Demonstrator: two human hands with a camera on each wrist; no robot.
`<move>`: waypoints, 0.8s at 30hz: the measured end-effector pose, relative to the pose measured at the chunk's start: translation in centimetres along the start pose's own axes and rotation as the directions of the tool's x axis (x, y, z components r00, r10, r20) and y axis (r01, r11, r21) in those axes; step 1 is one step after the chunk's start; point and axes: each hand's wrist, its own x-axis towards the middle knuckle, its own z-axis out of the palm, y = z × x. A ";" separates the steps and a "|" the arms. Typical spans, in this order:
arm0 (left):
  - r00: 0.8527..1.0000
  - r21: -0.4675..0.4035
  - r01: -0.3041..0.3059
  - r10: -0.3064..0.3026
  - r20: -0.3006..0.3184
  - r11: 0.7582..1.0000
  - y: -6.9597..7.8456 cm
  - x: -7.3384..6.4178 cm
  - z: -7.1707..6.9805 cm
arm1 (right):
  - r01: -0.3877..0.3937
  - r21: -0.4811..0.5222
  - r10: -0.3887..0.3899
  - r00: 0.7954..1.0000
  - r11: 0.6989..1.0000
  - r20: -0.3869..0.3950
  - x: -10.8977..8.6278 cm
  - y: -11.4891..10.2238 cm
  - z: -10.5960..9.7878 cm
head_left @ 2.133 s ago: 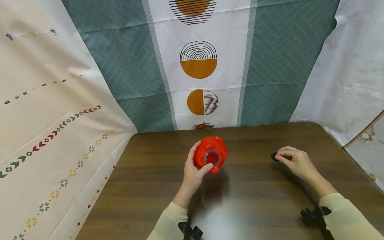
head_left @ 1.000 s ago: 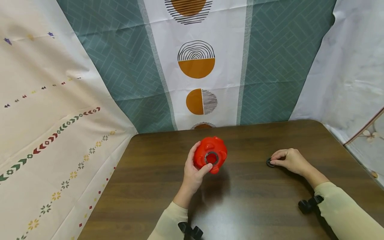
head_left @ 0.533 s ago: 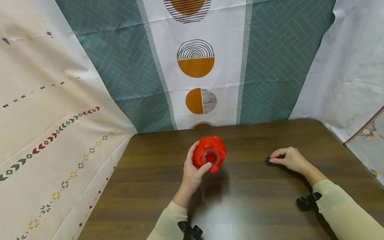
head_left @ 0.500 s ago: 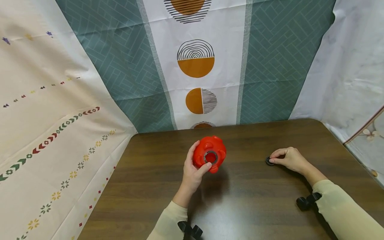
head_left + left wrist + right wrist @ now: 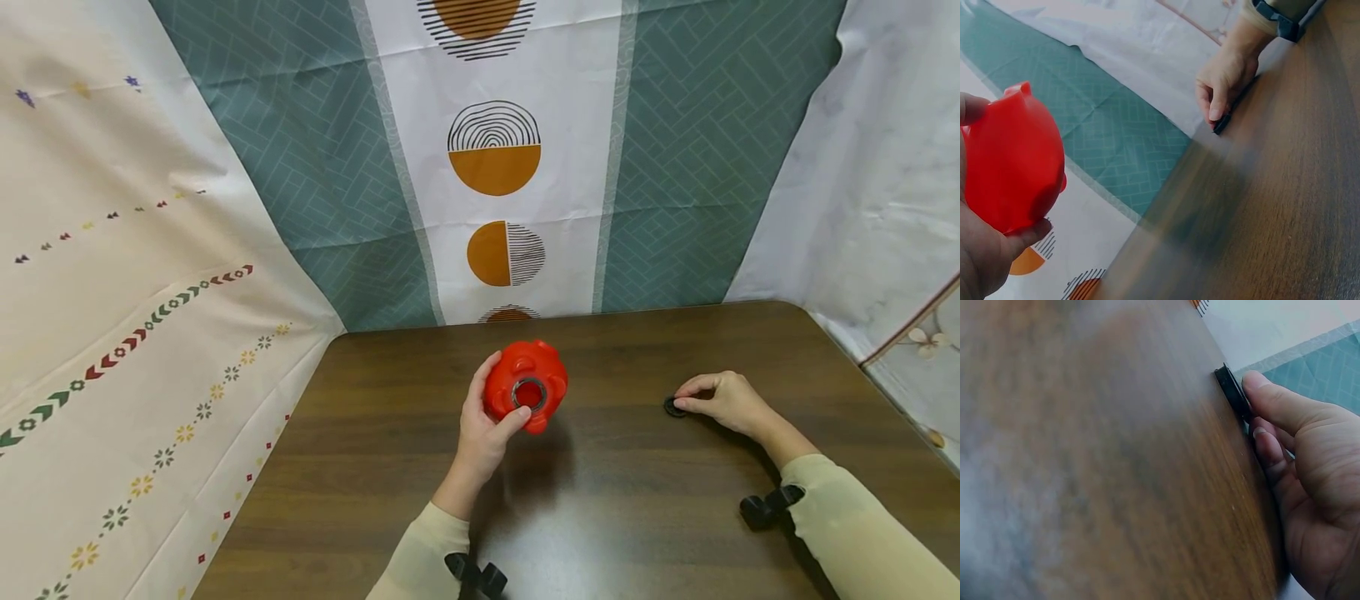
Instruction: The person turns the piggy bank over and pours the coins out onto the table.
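My left hand (image 5: pixel 483 429) grips a red hollow piggy bank (image 5: pixel 551 383) in the air above the table, thumb near its rim and fingers behind. Its underside, with a round dark-rimmed hole and several knobs, faces the head camera; the left wrist view shows its smooth rounded side. Far to the right, my right hand (image 5: pixel 723 404) pinches a small round black plug (image 5: pixel 671 408) between thumb and fingers. In the right wrist view the plug (image 5: pixel 1232 392) lies low along the tabletop. The fingertips partly cover it.
The brown wooden table (image 5: pixel 360 500) reaches back to a hanging teal and white cloth (image 5: pixel 337 208). A cream patterned cloth (image 5: pixel 187 358) borders the left side, a white cloth (image 5: pixel 862 208) the right. A black wrist mount (image 5: pixel 771 507) sits on each sleeve.
Compared with two seconds ago, my right hand has moved slightly left and down, and the plug has gone from tilted to flatter by the tabletop. My left hand holds the piggy bank almost still.
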 end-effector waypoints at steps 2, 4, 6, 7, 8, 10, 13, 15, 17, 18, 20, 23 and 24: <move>1.000 -0.005 -0.002 0.002 -0.001 1.000 0.0 0.0 0.0 | -0.025 0.011 0.025 1.000 1.000 -0.005 -0.1 -0.1 -0.1; 1.000 -0.007 -0.005 0.005 0.000 1.000 0.1 0.0 0.0 | -0.046 0.015 0.046 0.999 0.999 -0.019 -0.3 -0.2 -0.3; 1.000 -0.007 -0.007 0.007 0.002 1.000 0.1 0.0 0.0 | -0.066 0.036 0.067 0.997 0.997 -0.042 -0.5 -0.4 -0.4; 1.000 -0.010 -0.009 0.009 0.005 1.000 0.1 0.0 0.0 | -0.070 0.057 0.074 0.996 0.996 -0.059 -0.6 -0.7 -0.5; 1.000 -0.009 -0.013 0.013 0.007 1.000 0.2 0.0 0.0 | -0.066 0.082 0.073 0.994 0.994 -0.076 -0.7 -1.0 -0.4; 1.000 -0.007 -0.021 0.021 0.010 1.000 0.3 0.0 0.0 | -0.051 0.161 0.070 0.991 0.986 -0.113 -0.8 -2.2 -0.3; 1.000 -0.006 -0.029 0.029 0.009 1.000 0.4 0.1 0.0 | 0.003 0.281 0.039 0.989 0.960 -0.144 -0.7 -5.1 0.2; 1.000 -0.005 -0.030 0.030 0.007 1.000 0.5 0.1 -0.1 | 0.039 0.347 0.006 0.992 0.937 -0.127 -0.6 -7.4 0.6; 1.000 -0.005 -0.029 0.029 0.006 1.000 0.7 0.2 -0.1 | 0.072 0.402 -0.037 0.995 0.913 -0.094 -0.3 -9.7 1.2; 1.000 -0.004 -0.028 0.028 0.006 1.000 0.7 0.2 -0.1 | 0.084 0.432 -0.057 0.996 0.898 -0.075 -0.2 -10.8 1.6; 1.000 0.000 -0.027 0.027 0.004 1.000 0.7 0.1 -0.2 | 0.105 0.486 -0.096 0.994 0.868 -0.042 0.1 -13.0 2.4; 1.000 0.005 -0.026 0.026 0.000 1.000 0.8 0.1 -0.2 | 0.122 0.543 -0.141 0.990 0.831 -0.007 0.7 -15.9 3.8; 1.000 0.006 -0.024 0.024 -0.001 1.000 0.8 0.0 -0.2 | 0.122 0.551 -0.147 0.989 0.825 0.002 0.8 -16.7 4.2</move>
